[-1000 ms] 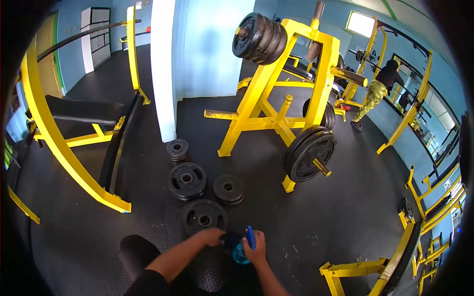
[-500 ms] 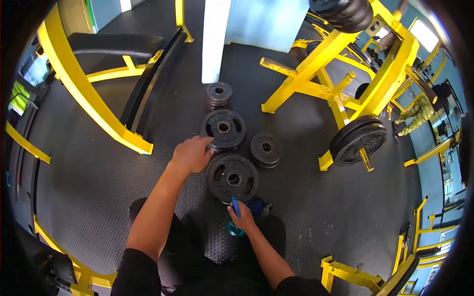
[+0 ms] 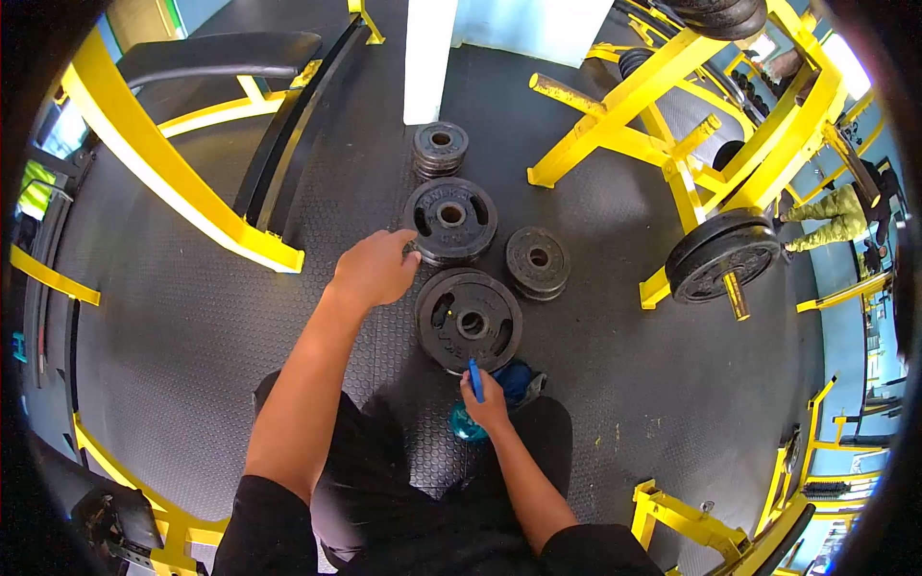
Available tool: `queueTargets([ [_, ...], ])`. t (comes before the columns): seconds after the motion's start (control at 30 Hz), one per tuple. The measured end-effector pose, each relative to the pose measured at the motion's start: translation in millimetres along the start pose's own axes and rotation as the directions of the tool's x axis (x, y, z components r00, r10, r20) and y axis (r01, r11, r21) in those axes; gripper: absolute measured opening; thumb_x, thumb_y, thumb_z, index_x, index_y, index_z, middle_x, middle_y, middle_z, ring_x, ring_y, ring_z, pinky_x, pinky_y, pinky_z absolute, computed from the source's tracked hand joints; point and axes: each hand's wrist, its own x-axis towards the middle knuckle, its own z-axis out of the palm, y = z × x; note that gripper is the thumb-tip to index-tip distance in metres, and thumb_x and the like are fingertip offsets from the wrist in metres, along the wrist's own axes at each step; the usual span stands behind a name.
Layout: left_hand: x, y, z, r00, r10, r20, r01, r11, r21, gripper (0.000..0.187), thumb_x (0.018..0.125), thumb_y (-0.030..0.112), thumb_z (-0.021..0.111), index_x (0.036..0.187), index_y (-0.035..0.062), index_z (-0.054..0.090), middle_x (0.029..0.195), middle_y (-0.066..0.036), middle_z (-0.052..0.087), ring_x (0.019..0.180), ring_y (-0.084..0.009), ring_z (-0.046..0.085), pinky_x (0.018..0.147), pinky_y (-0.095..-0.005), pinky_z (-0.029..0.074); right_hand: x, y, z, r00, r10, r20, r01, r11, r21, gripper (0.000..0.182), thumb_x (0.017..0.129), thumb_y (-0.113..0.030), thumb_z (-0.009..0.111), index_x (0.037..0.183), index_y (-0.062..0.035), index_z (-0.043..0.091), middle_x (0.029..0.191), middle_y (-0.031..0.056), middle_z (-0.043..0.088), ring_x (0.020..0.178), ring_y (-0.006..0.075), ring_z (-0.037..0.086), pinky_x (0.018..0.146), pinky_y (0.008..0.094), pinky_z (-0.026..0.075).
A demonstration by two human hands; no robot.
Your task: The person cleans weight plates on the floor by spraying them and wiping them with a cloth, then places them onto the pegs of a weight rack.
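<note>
My left hand (image 3: 377, 269) reaches forward with thumb and forefinger apart, holding nothing; its fingertips are right at the left rim of a black weight plate stack (image 3: 451, 219). In my right hand (image 3: 488, 401) is a slim blue pen (image 3: 475, 380), pointing up and away from me. Just beyond it lies a large black weight plate (image 3: 469, 322) with slots and a center hole. A smaller plate pair (image 3: 538, 259) sits to the right, and a stack of small plates (image 3: 440, 142) stands farthest away. Below my right hand shows a teal, shiny object (image 3: 467, 422), partly covered.
Dark blue cloth (image 3: 519, 382) lies beside the large plate. A yellow rack (image 3: 663, 144) with loaded plates (image 3: 725, 257) stands to the right, and a yellow bench frame (image 3: 163, 163) to the left. A white post (image 3: 425, 67) rises behind the stacks. A person (image 3: 834, 216) stands far right.
The view has shifted, so the plates appear lower-right of the rack and higher in frame. My left hand has drawn slightly back from the middle stack's top. The pen stays in my right hand.
</note>
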Motion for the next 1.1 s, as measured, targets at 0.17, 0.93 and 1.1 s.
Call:
queueTargets([
  [0.17, 3, -1, 5, 1.000, 0.012, 0.018, -0.012, 1.000, -0.006, 0.046, 0.096, 0.030, 0.055, 0.133, 0.0034, 0.056, 0.124, -0.024, 0.062, 0.118, -0.0398, 0.056, 0.101, -0.0454, 0.044, 18, -21, -10, 0.995, -0.058, -0.078, 0.056, 0.998, -0.029, 0.024, 0.095, -0.027, 0.061, 0.097, -0.0029, 0.062, 0.075, 0.0110, 0.061, 0.070, 0.0234, 0.062, 0.065, 0.0357, 0.047],
  [0.93, 12, 8, 13, 0.998, 0.000, 0.058, 0.001, 1.000, -0.015, 0.047, 0.096, 0.029, 0.054, 0.134, 0.0020, 0.055, 0.128, -0.025, 0.060, 0.122, -0.0396, 0.055, 0.104, -0.0446, 0.042, -11, -28, -7, 0.999, -0.023, 0.032, 0.020, 0.995, 0.100, 0.027, 0.094, -0.028, 0.061, 0.089, -0.0022, 0.060, 0.079, 0.0180, 0.062, 0.074, 0.0378, 0.063, 0.066, 0.0434, 0.048],
  [1.1, 16, 3, 21, 1.000, 0.020, 0.019, -0.021, 0.999, 0.037, 0.045, 0.096, 0.035, 0.055, 0.133, 0.0101, 0.057, 0.122, -0.019, 0.064, 0.115, -0.0363, 0.060, 0.096, -0.0459, 0.048, 1, -16, -13, 0.997, -0.044, 0.060, 0.044, 0.999, 0.005, 0.020, 0.095, -0.023, 0.062, 0.094, -0.0031, 0.064, 0.077, 0.0109, 0.062, 0.070, 0.0214, 0.062, 0.066, 0.0357, 0.047],
])
